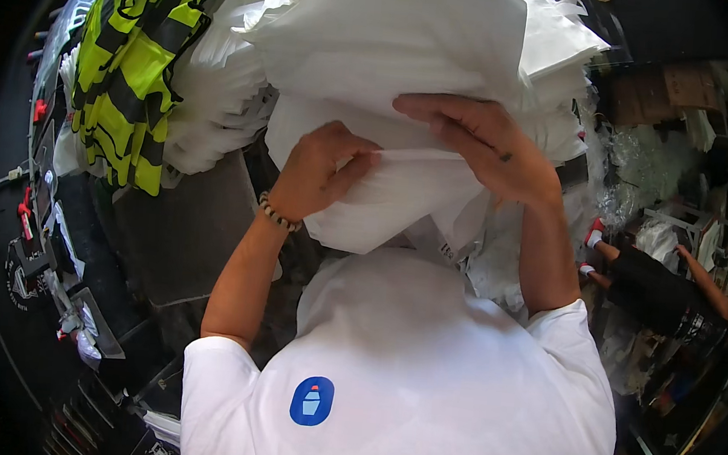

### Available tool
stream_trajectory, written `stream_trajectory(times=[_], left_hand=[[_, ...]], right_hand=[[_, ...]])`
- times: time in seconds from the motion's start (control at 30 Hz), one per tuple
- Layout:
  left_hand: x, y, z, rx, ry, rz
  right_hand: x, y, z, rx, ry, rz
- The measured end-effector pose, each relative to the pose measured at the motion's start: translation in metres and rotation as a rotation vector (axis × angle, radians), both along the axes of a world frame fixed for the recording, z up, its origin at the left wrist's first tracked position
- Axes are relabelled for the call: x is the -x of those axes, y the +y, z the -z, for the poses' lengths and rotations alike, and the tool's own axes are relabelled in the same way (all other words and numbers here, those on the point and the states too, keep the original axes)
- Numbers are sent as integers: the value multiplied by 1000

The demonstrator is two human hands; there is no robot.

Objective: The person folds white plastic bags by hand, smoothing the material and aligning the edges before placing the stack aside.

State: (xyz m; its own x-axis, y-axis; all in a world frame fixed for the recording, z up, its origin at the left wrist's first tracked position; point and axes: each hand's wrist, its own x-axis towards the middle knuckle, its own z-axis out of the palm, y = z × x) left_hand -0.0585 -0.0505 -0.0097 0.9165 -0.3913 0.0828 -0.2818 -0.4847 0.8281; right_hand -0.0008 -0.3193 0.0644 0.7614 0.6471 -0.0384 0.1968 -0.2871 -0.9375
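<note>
A thin white sheet (399,188), paper or plastic film, lies folded in front of my chest. My left hand (326,173), with a beaded bracelet at the wrist, pinches the fold's edge between thumb and fingertips. Across the upper layer rests my right hand (473,140), its fingers stretched out and pointing left, the thumb a little below them. The fold's edge runs from the left fingertips to beneath the right hand. Behind both hands rises a large heap of similar white sheets (392,31). Small dark print shows on a white corner (449,250) near my shirt.
Yellow-green high-visibility vests (126,67) with grey bands hang over more layered white material (220,101) on the left. Below them is a dark flat panel (177,232). At right, a person in black (660,289) stands among clear plastic wrap (625,165) and cardboard boxes (689,86).
</note>
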Motion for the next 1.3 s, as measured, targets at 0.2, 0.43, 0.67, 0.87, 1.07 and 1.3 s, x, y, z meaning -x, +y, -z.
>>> stream_trajectory(times=[0.2,0.43,0.67,0.87,1.07,1.3], left_hand=[[-19,-23,-24,61,-134,-247],[-36,-41,-26,93,-488,-344],[-28,-39,-27,61,-521,-344],[0,-7,-14,79,-269,65],[6,-11,-6,27,-31,-28],[-18,-11,-16,226,247,-149]], right_hand=[[-3,-5,4,-99,-33,29],[11,-5,-2,-274,-363,64],[27,16,4,86,-442,102],[14,-5,5,64,-184,31],[4,-6,8,-23,-119,-1],[-2,-9,14,-50,-143,42]])
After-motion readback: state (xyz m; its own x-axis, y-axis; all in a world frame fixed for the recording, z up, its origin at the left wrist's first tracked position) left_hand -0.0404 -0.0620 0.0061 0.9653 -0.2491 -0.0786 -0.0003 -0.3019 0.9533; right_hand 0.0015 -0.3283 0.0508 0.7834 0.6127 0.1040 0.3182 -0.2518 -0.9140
